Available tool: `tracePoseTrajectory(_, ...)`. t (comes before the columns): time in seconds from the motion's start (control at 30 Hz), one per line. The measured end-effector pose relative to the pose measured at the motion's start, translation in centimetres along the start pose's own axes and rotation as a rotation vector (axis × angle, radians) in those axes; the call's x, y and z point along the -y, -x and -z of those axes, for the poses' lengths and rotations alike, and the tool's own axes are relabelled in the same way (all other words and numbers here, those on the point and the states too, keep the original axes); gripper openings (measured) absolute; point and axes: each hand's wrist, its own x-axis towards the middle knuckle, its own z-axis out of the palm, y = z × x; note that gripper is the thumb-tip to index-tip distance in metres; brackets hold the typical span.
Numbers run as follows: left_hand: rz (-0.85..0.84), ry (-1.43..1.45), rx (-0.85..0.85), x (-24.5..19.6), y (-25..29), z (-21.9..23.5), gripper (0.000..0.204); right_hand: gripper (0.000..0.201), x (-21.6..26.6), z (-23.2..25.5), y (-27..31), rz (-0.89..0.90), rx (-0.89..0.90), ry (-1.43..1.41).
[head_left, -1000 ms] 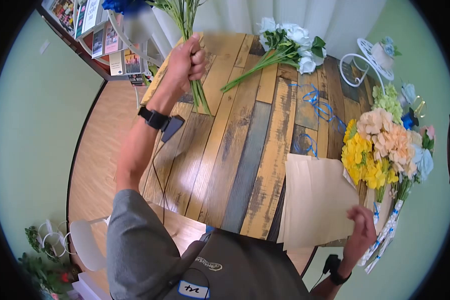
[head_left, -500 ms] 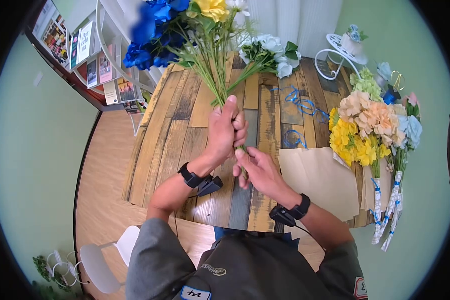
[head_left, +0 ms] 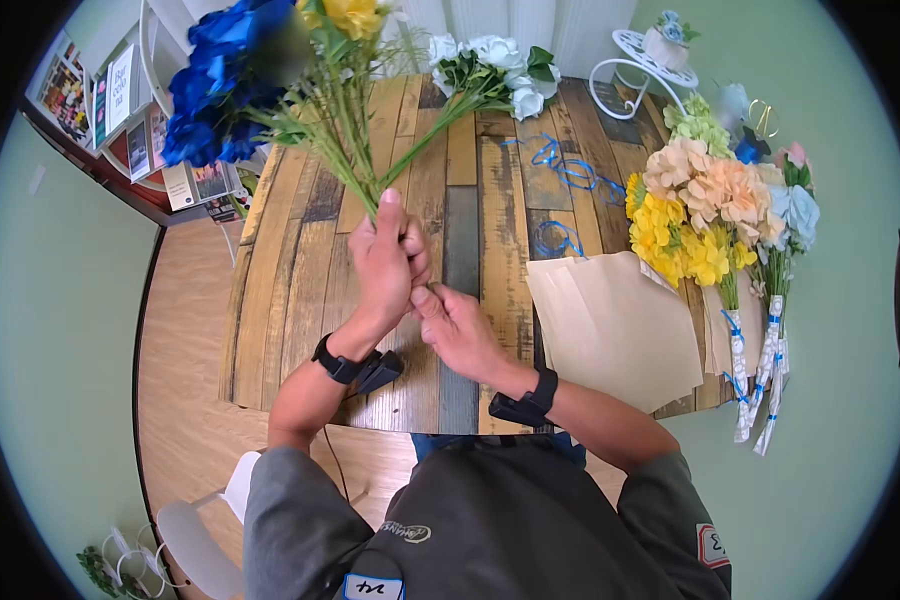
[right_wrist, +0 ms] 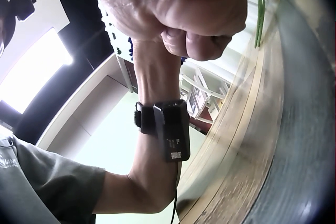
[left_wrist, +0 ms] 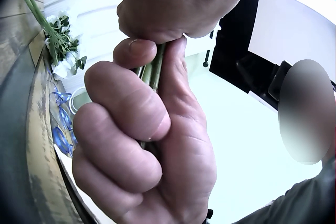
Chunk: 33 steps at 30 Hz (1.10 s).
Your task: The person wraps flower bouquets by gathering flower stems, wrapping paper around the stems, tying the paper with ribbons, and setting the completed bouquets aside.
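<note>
Gathering stems into a hand-held bunch, by the look of it: left hand (head_left: 385, 265) gripping a cluster of thin green stems (head_left: 355, 150) in a closed fist above the middle of the tabletop (head_left: 290, 260), blue fabric blooms (head_left: 215, 85) and one yellow bloom (head_left: 350, 15) fanning up toward the far left corner. In the left wrist view, fingers (left_wrist: 123, 129) curling tight round at least two green stems. Right hand (head_left: 455, 325) pressing against the underside of the left fist, fingers bent at the stem ends; whether pinching the stems or only touching, hard to tell from the head view, and the right wrist view showing only a closed fist.

Judging the next move as needing the stem ends evened or bound: keeping the left grip firm, freeing the right hand for ribbon or paper without letting the bunch splay.

Counting:
- One bunch in hand; stem count unclear.
- One loose spray of white roses with green leaves (head_left: 490, 65), lying at the far edge.
- Curly blue ribbon (head_left: 555, 170), two or three separate tangles, far right half.
- Tan wrapping paper sheets (head_left: 610, 330), one stack, near right edge; sheet number not readable.
- Wrapped bouquets in yellow, peach and pale blue (head_left: 710, 220), along the right edge, about three, overlapping.
</note>
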Motion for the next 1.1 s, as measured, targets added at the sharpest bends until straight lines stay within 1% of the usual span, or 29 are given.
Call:
tracePoseTrajectory(0.03, -0.009, -0.02, -0.014, 0.1, 0.4, 0.3, 0.05, 0.055, 0.2, -0.1, 0.3, 0.035, 0.007, 0.008)
tracePoseTrajectory(0.07, -0.017, -0.016, -0.026, 0.0, 0.7, 0.4, 0.051, 0.051, 0.0, 0.1, 0.3, 0.001, 0.084, 0.043)
tracePoseTrajectory(0.1, -0.012, -0.018, -0.027, -0.1, 1.2, 0.4, 0.051, 0.051, 0.1, 0.3, 0.5, -0.002, 0.083, 0.041)
tracePoseTrajectory(0.17, -0.053, -0.117, -0.048, -0.2, 2.3, 0.2, 0.052, 0.047, 0.5, 0.5, 1.3, 0.001, 0.157, 0.092)
tracePoseTrajectory(0.2, -0.042, -0.115, -0.051, 0.1, 2.6, 0.1, 0.052, 0.047, 0.5, 0.7, 1.6, -0.01, 0.156, 0.091)
tracePoseTrajectory(0.27, -0.141, -0.148, 0.008, 0.8, 3.4, -0.2, 0.053, 0.042, 0.3, 1.1, 2.1, 0.038, 0.174, 0.038)
tracePoseTrajectory(0.3, -0.114, -0.146, 0.016, 0.4, 3.8, -0.8, 0.053, 0.042, 1.0, 1.1, 2.5, 0.017, 0.156, 0.031)
tracePoseTrajectory(0.37, -0.101, -0.253, -0.009, -0.3, 4.8, -2.3, 0.053, 0.039, 2.1, 1.8, 3.9, 0.201, 0.049, 0.105)
tracePoseTrajectory(0.4, -0.063, -0.24, 0.003, -0.1, 4.8, -2.5, 0.053, 0.038, 1.3, 2.9, 4.5, 0.203, 0.079, 0.256)
tracePoseTrajectory(0.43, -0.099, -0.244, 0.034, 0.0, 4.7, -2.4, 0.052, 0.038, 0.9, 3.8, 5.5, 0.169, 0.061, 0.259)
tracePoseTrajectory(0.47, -0.145, -0.249, 0.062, 0.0, 4.7, -2.3, 0.052, 0.039, 0.9, 4.6, 6.3, 0.268, -0.09, 0.329)
tracePoseTrajectory(0.5, -0.134, -0.238, 0.065, -0.2, 4.8, -2.3, 0.052, 0.039, 1.1, 5.6, 6.9, 0.381, -0.232, 0.401)
tracePoseTrajectory(0.53, -0.109, -0.222, 0.054, -0.6, 4.8, -2.3, 0.051, 0.039, 1.4, 7.2, 7.9, 0.374, -0.234, 0.409)
tracePoseTrajectory(0.6, -0.048, -0.198, 0.049, -1.2, 5.0, -1.8, 0.048, 0.04, 2.2, 11.2, 10.3, 0.175, -0.405, 0.799)
tracePoseTrajectory(0.63, -0.044, -0.197, 0.049, -1.2, 5.0, -1.7, 0.048, 0.04, 2.3, 12.3, 11.2, 0.171, -0.406, 0.8)
tracePoseTrajectory(0.7, -0.031, -0.262, -0.004, -1.1, 5.0, -1.6, 0.048, 0.042, 1.7, 13.3, 12.9, -0.106, -0.352, 1.018)
tracePoseTrajectory(0.73, -0.014, -0.266, 0.002, -1.1, 4.9, -1.9, 0.047, 0.04, -0.3, 13.4, 13.4, 0.052, -0.367, 1.005)
tracePoseTrajectory(0.77, -0.011, -0.266, 0.005, -0.9, 4.7, -2.0, 0.047, 0.04, -0.8, 13.1, 13.4, 0.048, -0.37, 1.005)
tracePoseTrajectory(0.83, -0.021, -0.263, -0.024, -0.6, 4.1, -2.0, 0.047, 0.034, -1.3, 12.2, 13.1, -0.012, -0.237, 1.143)
tracePoseTrajectory(0.97, -0.045, -0.243, 0.004, -1.0, 3.3, -1.3, 0.046, 0.026, -2.1, 12.2, 12.5, -0.048, -0.226, 1.202)
tracePoseTrajectory(1.03, -0.057, -0.251, -0.021, -1.1, 2.7, -0.7, 0.045, 0.019, -2.7, 12.5, 12.6, -0.042, -0.25, 1.156)
tracePoseTrajectory(1.1, -0.074, -0.246, -0.014, -1.2, 2.2, -0.4, 0.045, 0.016, -2.9, 12.6, 12.8, -0.022, -0.267, 1.164)
